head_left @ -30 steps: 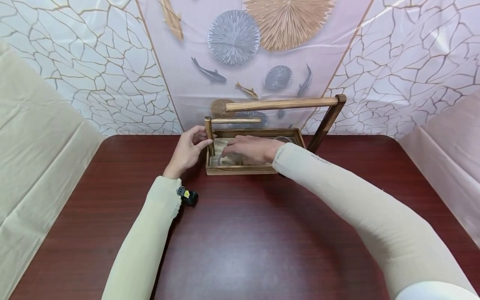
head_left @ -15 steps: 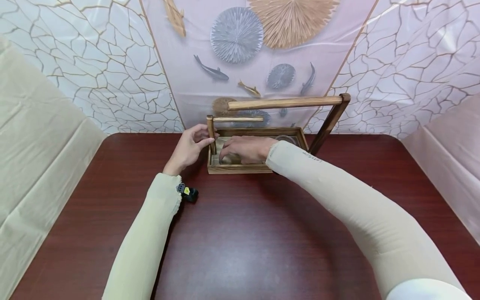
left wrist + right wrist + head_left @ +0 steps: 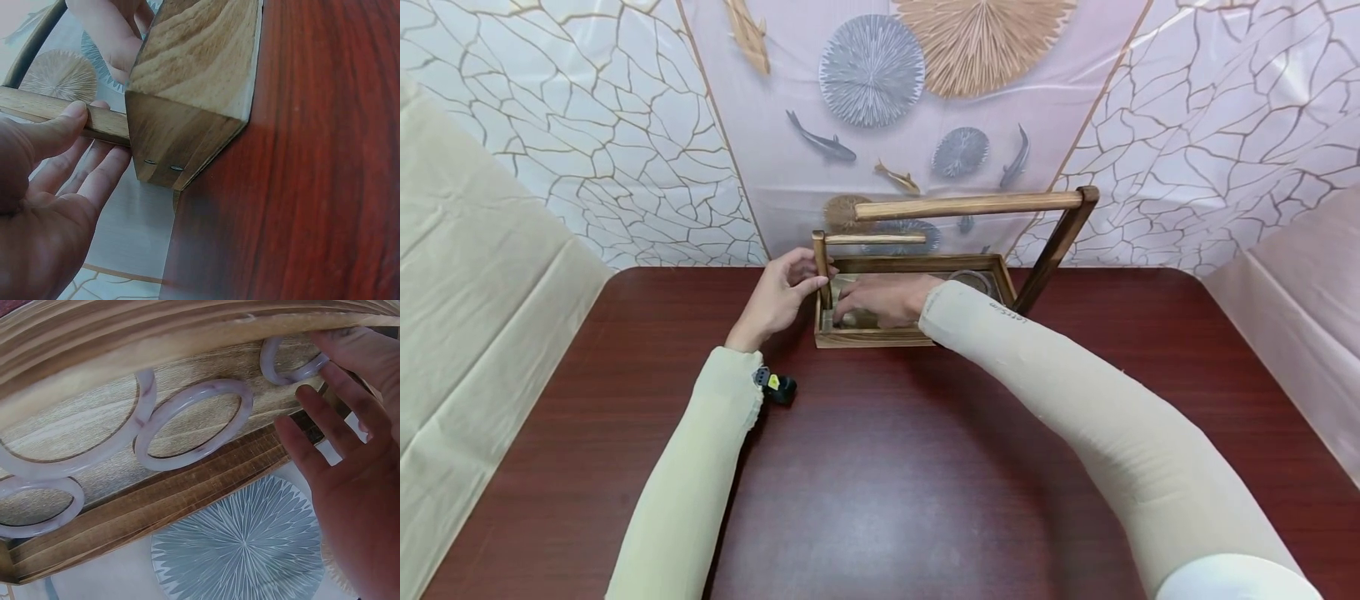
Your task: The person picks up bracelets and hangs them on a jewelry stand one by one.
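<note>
A wooden tray (image 3: 877, 338) with low walls and raised handle bars stands at the table's back. My left hand (image 3: 777, 293) grips the upright wooden post (image 3: 103, 124) at its left end, thumb on one side and fingers on the other. Inside the tray, near that end, is my right hand (image 3: 883, 302), palm down. The right wrist view shows its thumb and index finger pinching a pale bangle (image 3: 270, 362). Beside it lie an oval-looking bangle (image 3: 147, 440), a larger bangle (image 3: 69, 465) and another bangle (image 3: 47, 528), all pale and marbled.
A long wooden bar (image 3: 970, 206) rises over the tray on a dark slanted post (image 3: 1054, 246) at the right. Behind stands a patterned backdrop (image 3: 910, 158). The reddish-brown table (image 3: 865, 467) spreads out in front, with beige cloth (image 3: 482, 317) along the left side.
My right hand has shifted slightly left and lower inside the tray, toward its left end. My left hand keeps its grip on the post. The view has shifted slightly.
</note>
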`<state>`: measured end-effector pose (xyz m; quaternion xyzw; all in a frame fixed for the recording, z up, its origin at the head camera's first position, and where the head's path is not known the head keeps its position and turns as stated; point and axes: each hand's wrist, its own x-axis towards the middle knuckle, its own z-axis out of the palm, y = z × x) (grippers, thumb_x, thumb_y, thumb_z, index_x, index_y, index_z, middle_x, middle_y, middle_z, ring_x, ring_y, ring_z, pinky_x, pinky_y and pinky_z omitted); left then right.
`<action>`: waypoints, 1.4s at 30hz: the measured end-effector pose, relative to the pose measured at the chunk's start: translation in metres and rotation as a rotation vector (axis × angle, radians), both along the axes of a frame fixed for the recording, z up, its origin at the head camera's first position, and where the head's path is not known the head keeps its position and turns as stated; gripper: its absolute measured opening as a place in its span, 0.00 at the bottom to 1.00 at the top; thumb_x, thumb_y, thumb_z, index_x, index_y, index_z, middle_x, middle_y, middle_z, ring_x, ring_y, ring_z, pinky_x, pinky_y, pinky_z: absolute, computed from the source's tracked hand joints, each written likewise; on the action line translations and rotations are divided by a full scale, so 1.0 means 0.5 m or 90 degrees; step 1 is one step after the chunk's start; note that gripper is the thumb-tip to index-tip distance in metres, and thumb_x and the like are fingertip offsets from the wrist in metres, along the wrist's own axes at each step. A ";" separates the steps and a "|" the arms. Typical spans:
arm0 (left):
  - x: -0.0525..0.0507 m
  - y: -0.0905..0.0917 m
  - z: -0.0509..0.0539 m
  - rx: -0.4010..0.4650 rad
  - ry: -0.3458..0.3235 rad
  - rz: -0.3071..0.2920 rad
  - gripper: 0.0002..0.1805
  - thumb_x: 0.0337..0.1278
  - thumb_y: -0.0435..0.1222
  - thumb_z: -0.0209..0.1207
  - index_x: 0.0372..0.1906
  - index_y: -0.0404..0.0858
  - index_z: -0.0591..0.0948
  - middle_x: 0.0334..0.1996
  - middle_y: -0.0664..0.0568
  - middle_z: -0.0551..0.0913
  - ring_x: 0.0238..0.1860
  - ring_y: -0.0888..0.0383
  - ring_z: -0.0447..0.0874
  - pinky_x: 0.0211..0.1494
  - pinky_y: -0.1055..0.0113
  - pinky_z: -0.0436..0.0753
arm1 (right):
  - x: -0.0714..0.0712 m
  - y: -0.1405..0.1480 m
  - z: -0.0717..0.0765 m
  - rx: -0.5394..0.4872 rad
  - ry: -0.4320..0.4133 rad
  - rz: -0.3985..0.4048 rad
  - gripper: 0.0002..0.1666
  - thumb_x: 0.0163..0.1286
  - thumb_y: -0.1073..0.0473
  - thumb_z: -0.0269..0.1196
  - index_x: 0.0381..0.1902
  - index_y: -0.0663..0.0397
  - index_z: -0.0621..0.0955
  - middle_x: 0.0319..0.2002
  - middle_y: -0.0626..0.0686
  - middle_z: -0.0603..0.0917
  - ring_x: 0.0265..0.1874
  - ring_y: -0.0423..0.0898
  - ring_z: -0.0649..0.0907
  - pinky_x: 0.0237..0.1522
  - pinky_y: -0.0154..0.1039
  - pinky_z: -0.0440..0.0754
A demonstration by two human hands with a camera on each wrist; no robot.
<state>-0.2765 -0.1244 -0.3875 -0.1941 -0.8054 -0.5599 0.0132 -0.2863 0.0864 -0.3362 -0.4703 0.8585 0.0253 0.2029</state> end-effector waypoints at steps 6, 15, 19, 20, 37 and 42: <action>-0.005 0.006 -0.001 0.014 -0.001 -0.017 0.16 0.71 0.30 0.58 0.59 0.30 0.78 0.55 0.36 0.86 0.57 0.45 0.85 0.63 0.57 0.78 | -0.005 -0.005 -0.006 0.004 -0.022 -0.024 0.44 0.63 0.81 0.62 0.70 0.37 0.75 0.77 0.51 0.67 0.74 0.55 0.70 0.75 0.52 0.68; -0.001 0.000 -0.002 0.011 -0.003 -0.007 0.15 0.71 0.29 0.58 0.58 0.31 0.78 0.54 0.37 0.86 0.57 0.45 0.84 0.63 0.56 0.78 | -0.010 -0.019 -0.009 0.000 -0.018 -0.001 0.41 0.61 0.78 0.65 0.68 0.40 0.77 0.74 0.54 0.70 0.71 0.54 0.73 0.72 0.49 0.73; -0.002 -0.001 -0.004 0.001 -0.001 0.000 0.15 0.71 0.31 0.59 0.58 0.31 0.78 0.53 0.39 0.87 0.56 0.47 0.85 0.61 0.59 0.78 | -0.013 -0.019 -0.007 0.018 -0.033 -0.046 0.41 0.62 0.75 0.68 0.69 0.37 0.76 0.74 0.53 0.70 0.72 0.54 0.71 0.65 0.48 0.78; -0.003 -0.001 -0.005 0.002 -0.001 0.001 0.15 0.71 0.30 0.59 0.58 0.31 0.78 0.53 0.39 0.87 0.56 0.46 0.85 0.61 0.60 0.79 | -0.014 -0.018 -0.007 0.022 -0.035 -0.059 0.41 0.62 0.74 0.68 0.69 0.36 0.76 0.75 0.53 0.69 0.72 0.54 0.71 0.64 0.48 0.79; -0.008 0.000 -0.005 0.008 -0.004 -0.002 0.14 0.70 0.29 0.58 0.57 0.30 0.78 0.54 0.37 0.86 0.56 0.45 0.85 0.61 0.60 0.78 | -0.015 -0.002 0.002 -0.007 0.016 -0.056 0.41 0.56 0.66 0.76 0.67 0.36 0.77 0.75 0.54 0.67 0.72 0.54 0.70 0.70 0.49 0.73; -0.008 0.002 -0.003 0.010 -0.002 0.008 0.14 0.69 0.27 0.59 0.56 0.29 0.78 0.52 0.36 0.86 0.55 0.44 0.85 0.59 0.60 0.79 | -0.012 0.006 0.005 -0.031 0.029 -0.051 0.41 0.53 0.65 0.78 0.64 0.36 0.79 0.67 0.52 0.72 0.66 0.52 0.75 0.66 0.49 0.77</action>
